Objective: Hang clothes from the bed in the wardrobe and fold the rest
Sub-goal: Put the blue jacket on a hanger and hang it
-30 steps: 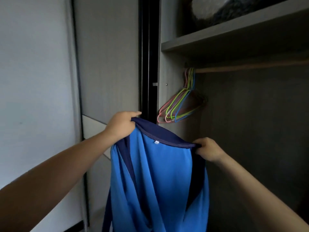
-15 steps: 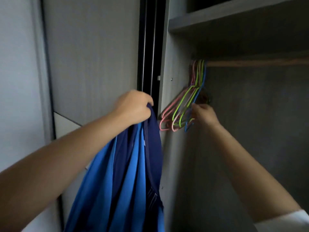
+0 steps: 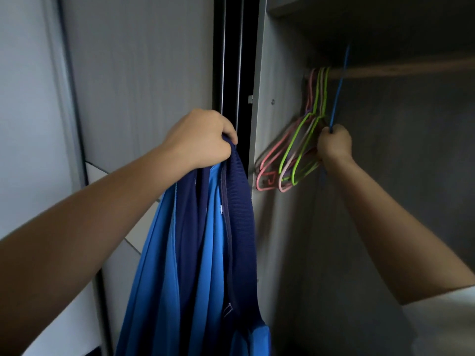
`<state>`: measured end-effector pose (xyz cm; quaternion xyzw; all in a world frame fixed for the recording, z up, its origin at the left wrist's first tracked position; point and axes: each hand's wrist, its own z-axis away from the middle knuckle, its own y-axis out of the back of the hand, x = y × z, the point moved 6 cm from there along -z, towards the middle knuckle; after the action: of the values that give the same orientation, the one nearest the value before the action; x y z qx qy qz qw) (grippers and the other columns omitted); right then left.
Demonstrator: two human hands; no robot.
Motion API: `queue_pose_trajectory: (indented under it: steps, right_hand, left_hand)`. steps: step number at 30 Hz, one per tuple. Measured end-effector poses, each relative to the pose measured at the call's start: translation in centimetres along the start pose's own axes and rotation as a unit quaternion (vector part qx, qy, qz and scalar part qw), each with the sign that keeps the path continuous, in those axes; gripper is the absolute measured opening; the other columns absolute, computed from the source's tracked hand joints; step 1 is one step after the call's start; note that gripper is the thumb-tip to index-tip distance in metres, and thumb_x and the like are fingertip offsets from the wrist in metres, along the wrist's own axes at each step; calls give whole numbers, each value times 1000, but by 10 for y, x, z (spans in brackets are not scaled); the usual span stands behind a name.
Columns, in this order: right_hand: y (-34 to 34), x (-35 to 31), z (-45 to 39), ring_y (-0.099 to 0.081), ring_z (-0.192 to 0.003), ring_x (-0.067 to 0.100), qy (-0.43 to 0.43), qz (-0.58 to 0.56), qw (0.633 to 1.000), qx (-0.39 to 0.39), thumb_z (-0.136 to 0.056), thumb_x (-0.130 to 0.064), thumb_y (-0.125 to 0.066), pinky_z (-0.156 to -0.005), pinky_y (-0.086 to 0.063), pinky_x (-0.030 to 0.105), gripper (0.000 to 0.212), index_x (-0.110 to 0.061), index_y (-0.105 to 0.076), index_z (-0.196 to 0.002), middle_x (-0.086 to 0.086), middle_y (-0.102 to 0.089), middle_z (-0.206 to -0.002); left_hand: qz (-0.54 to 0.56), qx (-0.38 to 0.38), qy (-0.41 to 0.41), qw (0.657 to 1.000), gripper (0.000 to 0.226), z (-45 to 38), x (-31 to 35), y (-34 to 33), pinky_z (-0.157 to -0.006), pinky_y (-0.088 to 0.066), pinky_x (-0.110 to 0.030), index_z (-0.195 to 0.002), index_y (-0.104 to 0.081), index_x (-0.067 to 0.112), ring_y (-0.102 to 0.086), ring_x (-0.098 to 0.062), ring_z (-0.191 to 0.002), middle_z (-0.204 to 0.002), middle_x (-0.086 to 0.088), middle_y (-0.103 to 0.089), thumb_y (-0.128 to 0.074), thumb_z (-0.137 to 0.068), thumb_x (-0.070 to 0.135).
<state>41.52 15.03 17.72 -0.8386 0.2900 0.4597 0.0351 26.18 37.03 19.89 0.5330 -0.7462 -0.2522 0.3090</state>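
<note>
Wardrobe (image 3: 267, 73) interior is dim; back panel and lower part mostly dark, hard to read. Shelf above the rail (image 3: 401, 70) is cut off at top of frame. Blue garment (image 3: 205, 253) runs out of frame at the bottom, so full shape can't be told; looks like light blue fabric w/ dark navy trim, bunched into vertical folds. Blue hanger (image 3: 338, 91) shows only as a thin blurred line rising from the fist to above the rail; its lower part is hidden behind the hand and forearm, hook not clear. The other hangers (image 3: 295, 150), pink and green, are motion-blurred, hooked on the rail's left end, near the wardrobe side panel. Left hand (image 3: 200, 140): fingers curled tight, gripping the top of the garment in a fist, garment hanging straight down from it in front of the sliding door (image 3: 144, 86) edge, outside the wardrobe. Right hand (image 3: 334, 145): closed in a fist round the blue hanger's wire, just beside the pink/green bunch, maybe touching them, can't tell. White sleeve (image 3: 444, 322) at lower right corner, partly cut off.
</note>
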Motion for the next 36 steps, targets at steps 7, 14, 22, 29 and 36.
queue_pose_trajectory:
  steps: [7,14,22,29,36]
  right_hand:
    - [41,17,42,-40,-77,21,74,19,997,20,-97,-12,-37,-61,-22,24,34,-13,-32,-63,-1,-34,-62]
    - [109,63,159,-32,-52,9,79,-95,992,35,-78,-48,-47,-47,-27,22,39,-19,-29,-58,0,-31,-52]
    - [149,99,324,-39,-30,1,-213,-238,948,-18,-86,2,-56,-33,-33,14,20,-15,-48,-77,-1,-43,-36]
    - [251,67,422,-31,-26,2,-196,-60,975,89,-94,-14,-51,-33,-20,9,31,-15,-68,-68,-8,-38,-29]
    - [363,0,485,-20,-27,-2,-176,-215,960,-34,-23,-58,-87,-39,-12,9,55,-14,-60,-41,-11,-27,-32]
  left_hand:
    - [15,-6,20,1000,41,5,4,-1,-73,-41,-22,-99,-71,17,-47,-12,-80,-75,9,-49,-46,-74,-4]
    - [65,-32,39,997,30,39,5,-8,-57,-33,-25,-95,-59,15,-46,-17,-74,-71,8,-45,-47,-76,-5]
    - [244,-27,47,968,29,128,23,14,-49,-33,-19,-68,-40,24,-43,-9,-58,-68,5,-48,-48,-78,-2]
    - [385,-114,147,904,29,189,57,6,-53,-32,-27,-64,-35,21,-43,-18,-70,-68,-1,-42,-42,-82,-1]
    - [140,-231,-121,955,17,248,161,4,-76,-46,-33,-91,-67,0,-60,-33,-97,-100,-20,-66,-60,-76,3]
